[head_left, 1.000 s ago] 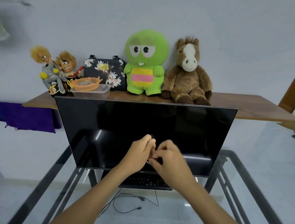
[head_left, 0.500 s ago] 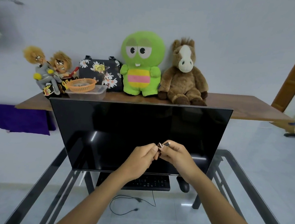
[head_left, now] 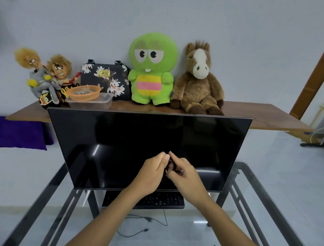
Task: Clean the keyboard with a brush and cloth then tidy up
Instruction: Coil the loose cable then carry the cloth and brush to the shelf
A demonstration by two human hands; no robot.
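Both hands raised in front of dark monitor (head_left: 147,150). Left hand (head_left: 151,170) and right hand (head_left: 184,173) meet, each grip pinched closed on a small dark object (head_left: 170,165), too small to identify. Keyboard (head_left: 159,200) lies on glass desk (head_left: 267,199) beneath the monitor's lower edge, partly hidden by forearms

Pale wall (head_left: 185,14), glossy tiled floor (head_left: 290,158), wooden shelf (head_left: 255,112), glass-topped desk (head_left: 278,205).

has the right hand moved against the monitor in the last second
Barely. The right hand remains low and central before the monitor, still meeting the left hand.
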